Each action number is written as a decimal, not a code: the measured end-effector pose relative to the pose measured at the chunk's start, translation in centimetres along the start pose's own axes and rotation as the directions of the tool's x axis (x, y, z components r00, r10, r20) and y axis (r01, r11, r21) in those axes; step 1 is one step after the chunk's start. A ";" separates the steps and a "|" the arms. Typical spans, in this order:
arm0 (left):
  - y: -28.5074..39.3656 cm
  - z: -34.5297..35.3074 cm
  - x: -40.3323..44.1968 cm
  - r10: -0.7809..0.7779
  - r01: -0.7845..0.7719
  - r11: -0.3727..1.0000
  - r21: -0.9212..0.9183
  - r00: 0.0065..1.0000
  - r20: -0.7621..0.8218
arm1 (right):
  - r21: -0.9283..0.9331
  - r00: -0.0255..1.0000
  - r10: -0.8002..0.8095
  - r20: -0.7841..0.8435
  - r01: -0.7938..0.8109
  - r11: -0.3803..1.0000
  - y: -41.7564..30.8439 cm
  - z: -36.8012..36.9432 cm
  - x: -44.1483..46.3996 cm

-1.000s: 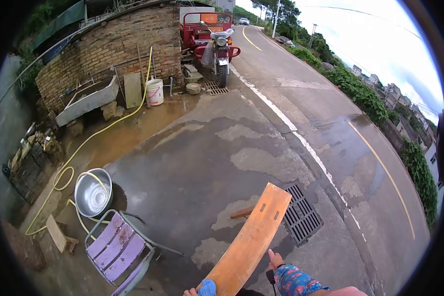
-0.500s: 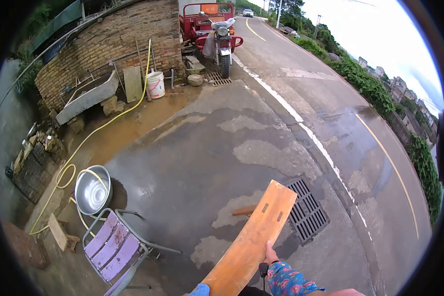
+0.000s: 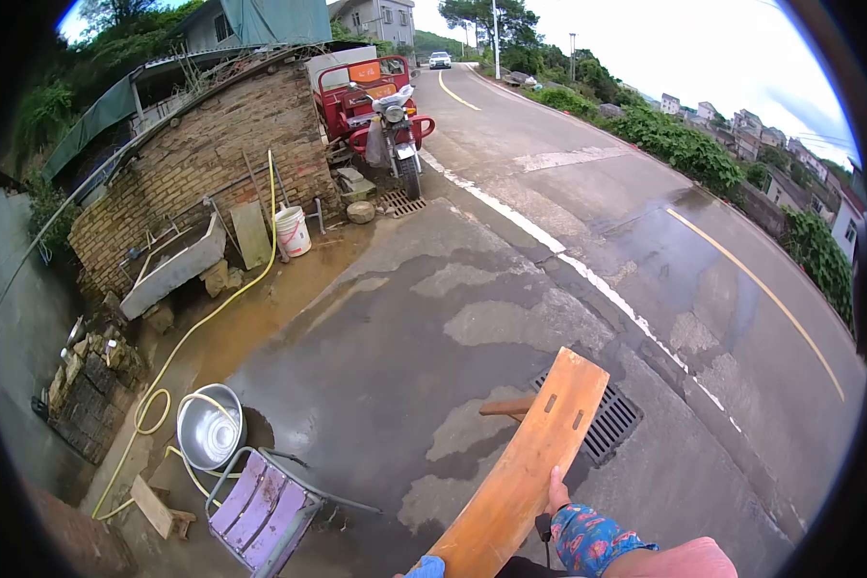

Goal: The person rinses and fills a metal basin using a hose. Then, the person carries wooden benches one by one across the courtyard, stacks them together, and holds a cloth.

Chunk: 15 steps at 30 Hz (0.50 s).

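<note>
A long wooden bench point(image 3: 525, 453) slants up from the bottom edge, its top orange-brown with two slots near the far end. One bench leg point(image 3: 506, 407) sticks out to the left beneath it. My right hand point(image 3: 556, 491), below a blue floral sleeve point(image 3: 592, 538), is closed on the bench's right edge. At the bottom edge a blue cloth point(image 3: 427, 568) lies against the bench top. Only a sliver of my left hand point(image 3: 399, 575) shows beside the cloth, apparently holding it; its fingers are mostly cut off.
A purple slatted chair point(image 3: 260, 511), metal basin point(image 3: 210, 429) and small wooden stool point(image 3: 154, 506) stand left. A yellow hose point(image 3: 178, 349) snakes across wet ground. Beyond the bench is a drain grate point(image 3: 611, 424). A red cargo tricycle point(image 3: 380, 120) and white car point(image 3: 440, 60) are farther off.
The view has tilted up and shifted, so the nearby ground things appear lower and farther right. Both hands stay at the bench, with the right still on its edge.
</note>
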<state>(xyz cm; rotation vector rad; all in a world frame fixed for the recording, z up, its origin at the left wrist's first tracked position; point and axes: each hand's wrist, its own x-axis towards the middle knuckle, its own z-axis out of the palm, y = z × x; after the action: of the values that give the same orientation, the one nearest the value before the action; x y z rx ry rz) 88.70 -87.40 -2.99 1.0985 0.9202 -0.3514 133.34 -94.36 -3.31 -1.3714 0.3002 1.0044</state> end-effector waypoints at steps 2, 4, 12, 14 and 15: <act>0.2 0.1 -1.3 0.014 -0.015 0.996 0.086 1.000 0.021 | 0.014 0.999 -0.035 -0.010 0.035 0.999 0.4 -1.6 -2.0; -0.5 0.3 -2.9 0.027 -0.035 0.985 0.167 0.999 0.047 | 0.031 0.997 -0.060 -0.053 0.061 0.998 1.7 -3.7 -2.9; -5.9 2.8 -9.4 0.006 -0.045 0.932 0.359 0.994 0.110 | 0.170 0.988 -0.115 -0.103 0.131 0.977 6.0 -10.8 -15.1; -6.9 3.4 -10.7 -0.018 -0.017 0.921 0.389 0.996 0.087 | 0.217 0.983 -0.163 -0.082 0.177 0.960 9.3 -13.3 -15.1; -7.5 3.8 -11.2 -0.038 0.013 0.910 0.414 0.998 0.052 | 0.257 0.977 -0.201 -0.070 0.212 0.943 10.2 -14.5 -15.5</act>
<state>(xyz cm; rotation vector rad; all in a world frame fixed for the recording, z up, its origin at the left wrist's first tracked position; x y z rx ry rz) 78.86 -96.13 1.81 1.4569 0.8267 -0.6183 122.18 -115.15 -2.60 -1.1560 0.3035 0.7322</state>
